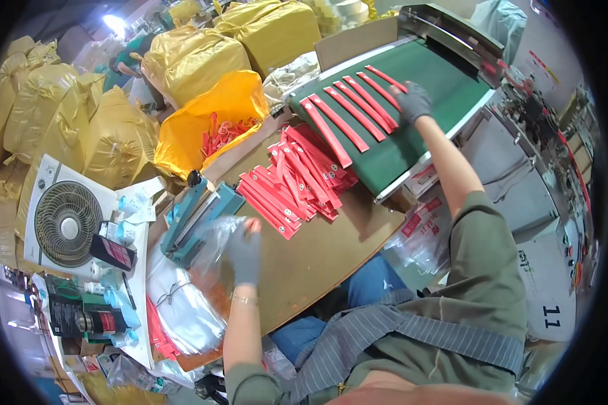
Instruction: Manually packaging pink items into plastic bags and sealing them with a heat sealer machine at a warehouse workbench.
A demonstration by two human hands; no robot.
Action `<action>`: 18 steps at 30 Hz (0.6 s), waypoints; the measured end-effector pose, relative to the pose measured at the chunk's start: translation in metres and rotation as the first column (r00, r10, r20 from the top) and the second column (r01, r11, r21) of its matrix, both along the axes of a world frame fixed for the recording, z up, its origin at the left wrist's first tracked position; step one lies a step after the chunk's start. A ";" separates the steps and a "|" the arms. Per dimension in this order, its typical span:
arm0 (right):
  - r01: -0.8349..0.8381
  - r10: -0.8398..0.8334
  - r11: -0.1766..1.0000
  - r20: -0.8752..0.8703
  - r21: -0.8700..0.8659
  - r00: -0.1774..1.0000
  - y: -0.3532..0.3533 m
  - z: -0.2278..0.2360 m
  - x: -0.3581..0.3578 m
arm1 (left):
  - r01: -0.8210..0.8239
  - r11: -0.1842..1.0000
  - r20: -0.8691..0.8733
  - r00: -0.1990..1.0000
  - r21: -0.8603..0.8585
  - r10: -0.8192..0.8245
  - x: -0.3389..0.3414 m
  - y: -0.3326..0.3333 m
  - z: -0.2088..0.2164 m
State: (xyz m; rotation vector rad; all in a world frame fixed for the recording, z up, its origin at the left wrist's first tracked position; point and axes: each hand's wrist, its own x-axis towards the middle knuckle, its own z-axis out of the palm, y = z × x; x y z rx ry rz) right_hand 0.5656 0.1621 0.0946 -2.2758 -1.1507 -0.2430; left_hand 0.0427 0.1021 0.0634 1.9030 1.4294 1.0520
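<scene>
My right hand, in a grey glove, is over the green conveyor belt with its fingers closed at the near end of a slim red packet. Several more of these long packets lie side by side on the belt to its left. Over the brown table, my gloved left hand has bare fingertips and pinches a crumpled clear plastic bag. Beyond it spreads a loose heap of red packets. Next to the bag stands a teal hand-lever bag sealer.
A stack of clear bags lies at the table's left end. Behind the table, an open yellow sack holds red pieces. A fan stands left, with stuffed yellow sacks behind. Machinery stands along the right.
</scene>
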 end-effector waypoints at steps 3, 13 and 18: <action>-0.024 0.012 0.992 -0.091 -0.122 0.996 0.022 -0.005 0.006 | -0.063 0.980 -0.463 0.874 0.189 0.146 0.050 0.071 -0.038; -0.568 0.640 0.716 0.056 -0.406 0.767 0.011 -0.004 -0.215 | -0.044 0.997 -0.388 0.919 0.059 0.064 0.100 0.071 -0.063; -0.544 0.478 0.823 -0.313 -0.167 0.820 0.056 -0.046 -0.261 | -0.388 0.922 -0.150 0.911 0.010 0.385 0.060 0.103 -0.107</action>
